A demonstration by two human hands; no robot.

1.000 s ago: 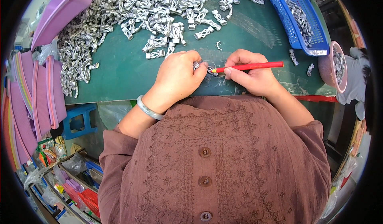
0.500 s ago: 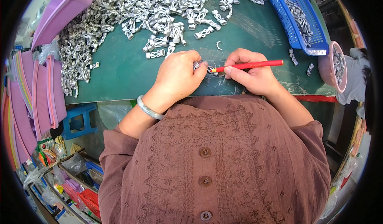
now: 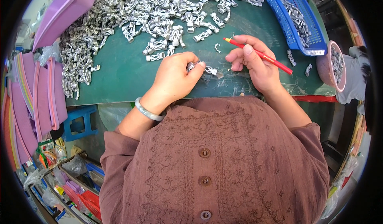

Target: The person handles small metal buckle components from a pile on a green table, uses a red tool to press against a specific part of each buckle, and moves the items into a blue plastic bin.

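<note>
My left hand is closed, thumb and index finger pinching a small silver-grey twisted openwork piece. Its ribbed end sticks out to the right, just over the green tabletop; the rest is partly hidden by my fingers. To the right, my right hand holds a red pencil between thumb and fingers. The pencil's tip points up and left, apart from the piece. A thin curled scrap lies on the table between and beyond my hands.
A large heap of similar grey pieces covers the table's far left and middle. At the right stand a blue perforated basket and a pink bowl, both holding such pieces. A purple tray juts in at upper left.
My right hand has lifted the pencil tip off the piece, moving it up and away. The piece's ribbed end now shows more beside my left fingers.
</note>
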